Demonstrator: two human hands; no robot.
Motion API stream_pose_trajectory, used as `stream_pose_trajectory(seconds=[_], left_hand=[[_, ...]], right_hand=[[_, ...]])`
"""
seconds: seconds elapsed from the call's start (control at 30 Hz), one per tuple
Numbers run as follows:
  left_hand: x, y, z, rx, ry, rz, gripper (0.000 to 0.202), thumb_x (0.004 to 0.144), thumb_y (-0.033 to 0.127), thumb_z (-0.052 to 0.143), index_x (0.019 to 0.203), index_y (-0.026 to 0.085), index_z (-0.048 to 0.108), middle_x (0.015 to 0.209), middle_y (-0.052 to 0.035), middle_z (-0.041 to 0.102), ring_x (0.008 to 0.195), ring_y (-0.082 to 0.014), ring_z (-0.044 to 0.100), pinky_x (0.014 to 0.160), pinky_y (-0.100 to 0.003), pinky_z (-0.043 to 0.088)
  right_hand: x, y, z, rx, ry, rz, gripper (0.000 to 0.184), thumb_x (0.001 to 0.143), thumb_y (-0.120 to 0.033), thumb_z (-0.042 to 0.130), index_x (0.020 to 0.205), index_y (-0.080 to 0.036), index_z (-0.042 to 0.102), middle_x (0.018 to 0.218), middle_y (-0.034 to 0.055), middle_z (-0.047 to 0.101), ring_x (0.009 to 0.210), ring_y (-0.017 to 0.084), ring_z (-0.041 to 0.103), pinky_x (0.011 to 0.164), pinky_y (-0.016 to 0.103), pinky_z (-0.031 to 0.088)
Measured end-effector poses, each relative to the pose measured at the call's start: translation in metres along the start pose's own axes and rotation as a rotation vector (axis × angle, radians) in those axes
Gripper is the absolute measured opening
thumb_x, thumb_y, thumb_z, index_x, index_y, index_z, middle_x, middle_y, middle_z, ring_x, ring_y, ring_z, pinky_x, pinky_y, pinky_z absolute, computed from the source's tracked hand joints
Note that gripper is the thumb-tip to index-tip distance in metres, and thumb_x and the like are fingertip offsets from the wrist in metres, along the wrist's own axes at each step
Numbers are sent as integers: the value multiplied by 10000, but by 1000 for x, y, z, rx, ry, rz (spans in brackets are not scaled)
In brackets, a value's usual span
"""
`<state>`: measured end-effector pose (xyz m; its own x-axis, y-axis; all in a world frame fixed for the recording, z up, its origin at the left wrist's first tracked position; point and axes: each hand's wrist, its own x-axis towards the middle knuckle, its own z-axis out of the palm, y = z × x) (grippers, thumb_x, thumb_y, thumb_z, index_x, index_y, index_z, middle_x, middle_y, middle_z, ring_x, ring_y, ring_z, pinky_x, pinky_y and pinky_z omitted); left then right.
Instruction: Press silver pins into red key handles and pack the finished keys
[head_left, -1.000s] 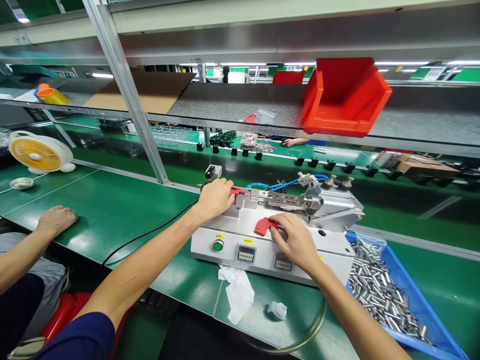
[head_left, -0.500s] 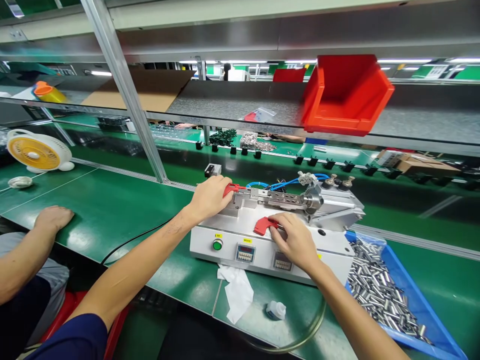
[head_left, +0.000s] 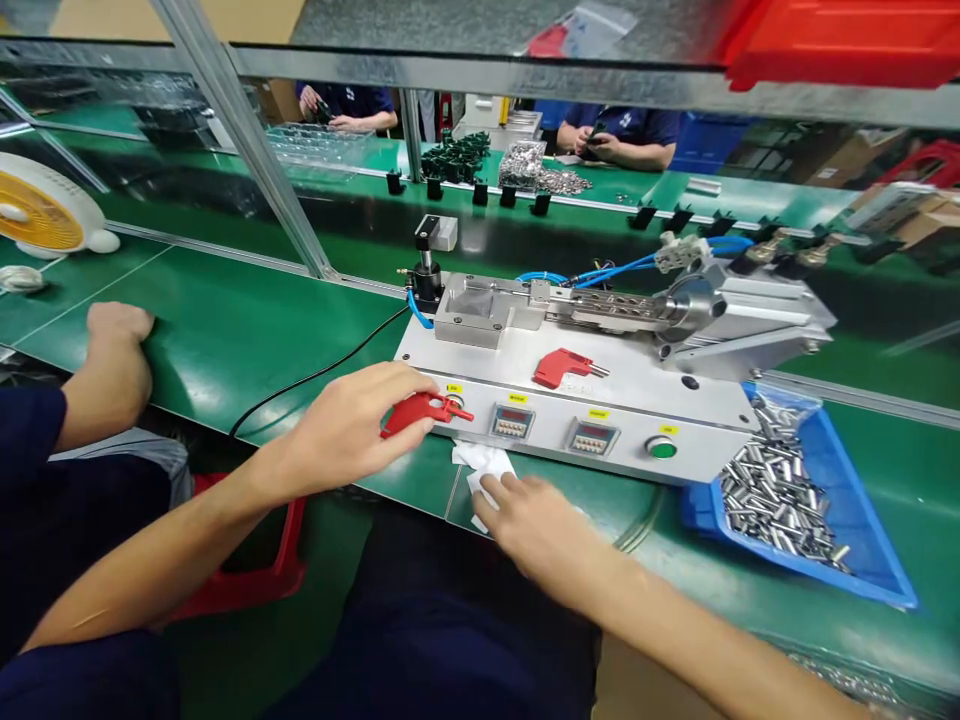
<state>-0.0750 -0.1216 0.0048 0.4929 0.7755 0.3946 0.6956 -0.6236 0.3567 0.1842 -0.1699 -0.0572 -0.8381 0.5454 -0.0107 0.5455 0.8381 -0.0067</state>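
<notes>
My left hand (head_left: 360, 420) grips a red plastic handle (head_left: 420, 408) between thumb and fingers, just in front of the machine's left corner. The slim prong of the handle points right. Over the front edge of the table, my right hand (head_left: 540, 535) has its fingers loosely bent and apart, at the crumpled white tissue (head_left: 480, 460). What lies under its palm is hidden. A second red handle with a metal pin (head_left: 562, 368) rests on top of the silver bench machine (head_left: 480, 360), whose metal nest (head_left: 472, 305) is bare.
A blue bin (head_left: 862, 520) of short metal tubes (head_left: 780, 490) stands right of the machine. At left are a yellow-and-white fan (head_left: 45, 210) and a co-worker's arm (head_left: 116, 370). A metal post (head_left: 247, 150) rises behind; a red bin (head_left: 847, 45) sits on the shelf.
My left hand has drawn the red handle away from the machine's nest, toward me. My right hand has let go of the other handle and moved down to the tissue. The view has tilted down.
</notes>
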Motion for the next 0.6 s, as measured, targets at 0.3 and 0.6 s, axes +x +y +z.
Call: stream_pose_trajectory(seconds=[0.3,0.6], left_hand=[[-6,2,15,-144,-82,-48,207,973,257,554,1144,201,656,1114,-72,727,1027,-231,696,936,-333,563],[-7,3,17,-144,-117,27,170,1001,280,552,1123,197,635,1085,-59,725,972,-229,693,849,-328,549]], right_hand=[[28,-3,18,561,-122,218,171,879,-33,585,867,-183,666,874,77,733,796,226,683,734,334,528],[29,14,-25,1661,176,593,348,812,-499,808,826,-208,617,815,13,664,776,174,610,765,312,522]])
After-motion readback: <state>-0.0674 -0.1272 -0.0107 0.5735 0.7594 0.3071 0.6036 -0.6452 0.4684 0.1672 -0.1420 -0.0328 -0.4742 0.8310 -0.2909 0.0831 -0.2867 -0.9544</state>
